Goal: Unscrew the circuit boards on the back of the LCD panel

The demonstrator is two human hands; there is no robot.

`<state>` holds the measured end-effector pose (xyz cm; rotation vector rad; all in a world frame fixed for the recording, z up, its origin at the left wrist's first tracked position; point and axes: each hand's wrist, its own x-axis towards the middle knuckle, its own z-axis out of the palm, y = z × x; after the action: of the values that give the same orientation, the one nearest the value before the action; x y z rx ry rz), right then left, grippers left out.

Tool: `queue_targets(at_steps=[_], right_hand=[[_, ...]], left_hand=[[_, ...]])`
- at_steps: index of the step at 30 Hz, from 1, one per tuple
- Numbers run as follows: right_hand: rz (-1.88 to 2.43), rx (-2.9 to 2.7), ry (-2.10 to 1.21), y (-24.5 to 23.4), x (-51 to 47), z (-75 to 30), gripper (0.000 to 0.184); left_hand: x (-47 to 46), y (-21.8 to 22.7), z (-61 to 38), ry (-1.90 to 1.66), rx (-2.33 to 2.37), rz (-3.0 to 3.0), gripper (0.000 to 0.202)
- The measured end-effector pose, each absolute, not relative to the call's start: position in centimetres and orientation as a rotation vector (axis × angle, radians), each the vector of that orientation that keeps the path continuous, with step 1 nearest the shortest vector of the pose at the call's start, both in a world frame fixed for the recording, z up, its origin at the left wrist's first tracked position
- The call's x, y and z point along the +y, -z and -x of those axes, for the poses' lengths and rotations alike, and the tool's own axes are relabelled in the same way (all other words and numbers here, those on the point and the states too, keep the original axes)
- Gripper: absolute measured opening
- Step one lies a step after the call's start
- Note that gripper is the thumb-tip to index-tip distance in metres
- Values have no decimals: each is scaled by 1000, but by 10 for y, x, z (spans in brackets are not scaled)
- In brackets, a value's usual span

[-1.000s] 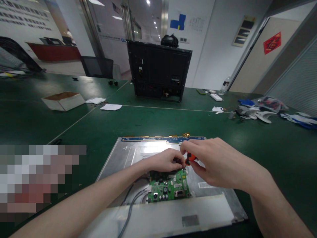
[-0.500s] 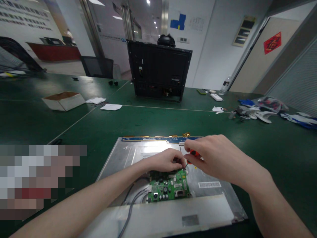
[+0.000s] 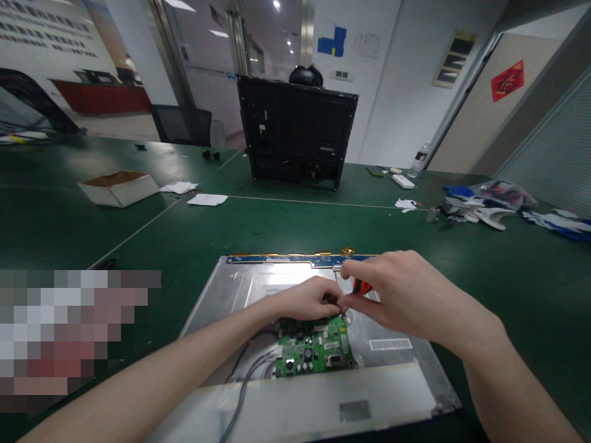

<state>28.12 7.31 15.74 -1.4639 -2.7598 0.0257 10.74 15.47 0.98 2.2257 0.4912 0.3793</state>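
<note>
A green circuit board (image 3: 314, 351) lies on the metal back of a display panel (image 3: 401, 369). My right hand (image 3: 392, 289) is closed round a red and black screwdriver (image 3: 361, 287), its shaft slanting down to the board's upper right corner. Beside that corner, my left hand (image 3: 311, 298) rests over the board's top edge, fingers pinched near the screwdriver's tip; what they hold, if anything, is hidden. Grey cables (image 3: 244, 387) run from the board's left side. Along the panel's far edge runs a blue circuit strip (image 3: 277, 260).
A black display housing (image 3: 298, 132) stands upright across the green table (image 3: 277, 224). To the left are an open box (image 3: 120, 191) and papers (image 3: 207, 200). Bags and tools (image 3: 489, 200) lie at the right, near a bottle (image 3: 419, 161). A blurred patch covers the lower left.
My right fingers have shifted slightly left, closer to my left fingertips, and the screwdriver's visible handle has turned or tilted a little. My left hand stays in place.
</note>
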Motion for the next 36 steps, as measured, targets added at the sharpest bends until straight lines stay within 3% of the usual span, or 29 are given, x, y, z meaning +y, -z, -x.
queue_targets(at_steps=[6,12,15,19,25,30,36], right_hand=[[1511,-2757,98,-155,76,-282,26],[1494,-2779,6,-158,72,-280,4],[1491,-2770,-31,-158,71,-280,15],[1484,-2756,48,-156,73,-281,6],[1566,-2728,222,-153,78,-281,20],[1519,-2729,165,-153,76,-279,4],[1394,-2780,-18,-154,71,-281,13]], left_hand=[[154,-11,-107,-404,468,-2189,14],[152,-10,-107,-416,514,-2189,13],[152,-10,-107,-414,502,-2206,13],[153,-10,-107,-410,491,-2222,14],[154,-10,-107,-380,460,-2230,22],[153,-10,-108,-417,496,-2209,15],[153,-7,-108,-419,512,-2221,14]])
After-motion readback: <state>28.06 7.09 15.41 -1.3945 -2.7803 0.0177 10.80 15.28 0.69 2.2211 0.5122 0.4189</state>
